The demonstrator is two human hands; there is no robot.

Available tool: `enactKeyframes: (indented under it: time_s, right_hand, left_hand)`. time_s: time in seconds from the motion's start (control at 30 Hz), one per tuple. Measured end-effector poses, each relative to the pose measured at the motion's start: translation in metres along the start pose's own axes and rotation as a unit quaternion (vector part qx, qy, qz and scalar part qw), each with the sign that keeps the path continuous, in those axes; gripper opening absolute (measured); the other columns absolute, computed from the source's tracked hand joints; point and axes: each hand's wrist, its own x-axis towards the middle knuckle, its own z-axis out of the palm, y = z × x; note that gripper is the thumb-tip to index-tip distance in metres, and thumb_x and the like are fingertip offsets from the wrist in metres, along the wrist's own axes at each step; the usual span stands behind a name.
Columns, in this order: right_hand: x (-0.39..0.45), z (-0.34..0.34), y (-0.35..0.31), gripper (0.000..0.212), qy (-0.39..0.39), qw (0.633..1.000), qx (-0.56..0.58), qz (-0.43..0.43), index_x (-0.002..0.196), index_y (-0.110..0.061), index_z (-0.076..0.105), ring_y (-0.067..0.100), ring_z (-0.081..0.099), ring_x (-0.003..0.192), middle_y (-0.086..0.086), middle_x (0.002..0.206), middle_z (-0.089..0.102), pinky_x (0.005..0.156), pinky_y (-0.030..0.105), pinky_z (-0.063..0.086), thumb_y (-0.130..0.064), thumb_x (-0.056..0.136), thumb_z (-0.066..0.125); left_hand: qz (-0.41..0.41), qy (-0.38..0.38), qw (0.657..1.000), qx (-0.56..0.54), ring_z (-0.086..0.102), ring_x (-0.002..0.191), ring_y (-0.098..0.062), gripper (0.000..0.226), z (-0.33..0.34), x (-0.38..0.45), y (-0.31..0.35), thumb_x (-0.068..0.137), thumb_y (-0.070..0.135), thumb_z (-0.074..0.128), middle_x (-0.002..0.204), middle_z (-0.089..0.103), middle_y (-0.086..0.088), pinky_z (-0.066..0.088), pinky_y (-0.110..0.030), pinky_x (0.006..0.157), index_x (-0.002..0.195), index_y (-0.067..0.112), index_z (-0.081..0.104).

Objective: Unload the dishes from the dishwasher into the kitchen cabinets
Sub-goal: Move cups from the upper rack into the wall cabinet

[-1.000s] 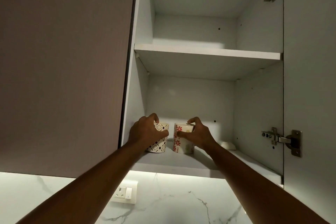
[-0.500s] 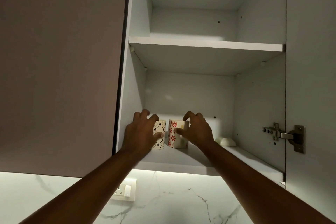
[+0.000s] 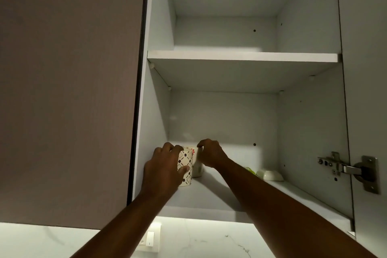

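My left hand (image 3: 165, 168) gripped a cream mug (image 3: 185, 170) patterned with dark dashes, diamonds and coffee-bean marks, thumb across its front; it stood at the far left of the cabinet's lower shelf (image 3: 219, 197). Just right and farther in stood a second mug (image 3: 196, 165) with red flowers, mostly hidden; my right hand (image 3: 211, 154) curled over its rim. No writing could be read on either. A small pale dish (image 3: 270, 174) lay at the far right.
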Motion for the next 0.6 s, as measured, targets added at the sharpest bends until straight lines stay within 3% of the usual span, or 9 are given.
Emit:
enactKeyframes:
  time_s: [0.07,0.2,0.37,0.5,0.6]
  right_hand:
    - [0.008,0.003,-0.003,0.03,-0.023,1.0,-0.003,-0.009,0.119,-0.004,0.066,0.036,0.069,0.094,0.016,0.124,0.063,0.063,0.028,0.055,-0.006,0.093,0.051]
    - [0.022,0.003,-0.005,0.034,-0.075,0.997,0.02,0.001,0.125,-0.002,0.063,0.038,0.069,0.097,0.016,0.129,0.06,0.076,0.046,0.061,-0.001,0.096,0.045]
    - [0.037,0.012,0.0,0.042,-0.112,0.989,0.096,0.019,0.13,-0.008,0.06,0.037,0.062,0.112,0.011,0.135,0.054,0.081,0.049,0.059,0.006,0.091,0.053]
    - [0.045,0.024,0.001,0.042,-0.156,0.973,0.163,0.044,0.136,-0.016,0.055,0.035,0.063,0.106,0.016,0.133,0.058,0.086,0.05,0.056,-0.001,0.097,0.049]
    - [0.045,0.025,0.006,0.043,-0.199,0.954,0.215,0.064,0.144,-0.022,0.046,0.037,0.058,0.118,0.014,0.141,0.054,0.093,0.054,0.049,-0.012,0.102,0.043]
  left_hand:
    - [-0.006,-0.001,1.0,-0.001,0.052,0.106,-0.016,0.049,0.002,0.0,0.001,0.082,0.053,0.067,0.119,0.052,0.008,0.052,-0.031,0.076,0.125,0.033,0.051]
    - [-0.01,0.001,1.0,0.0,0.051,0.107,-0.015,0.052,0.005,0.0,-0.001,0.083,0.055,0.065,0.121,0.052,0.009,0.05,-0.029,0.076,0.128,0.033,0.051]
    - [-0.01,-0.006,1.0,-0.004,0.049,0.11,-0.014,0.052,0.006,0.003,-0.002,0.085,0.055,0.063,0.125,0.05,0.009,0.048,-0.027,0.078,0.13,0.034,0.048]
    - [-0.013,-0.01,1.0,0.0,0.048,0.112,-0.013,0.052,0.006,0.004,-0.002,0.086,0.056,0.062,0.126,0.048,0.01,0.047,-0.026,0.08,0.13,0.035,0.047]
    - [-0.012,-0.013,1.0,-0.007,0.049,0.112,-0.013,0.054,0.006,0.003,-0.003,0.085,0.055,0.064,0.126,0.05,0.009,0.048,-0.027,0.081,0.131,0.033,0.048]
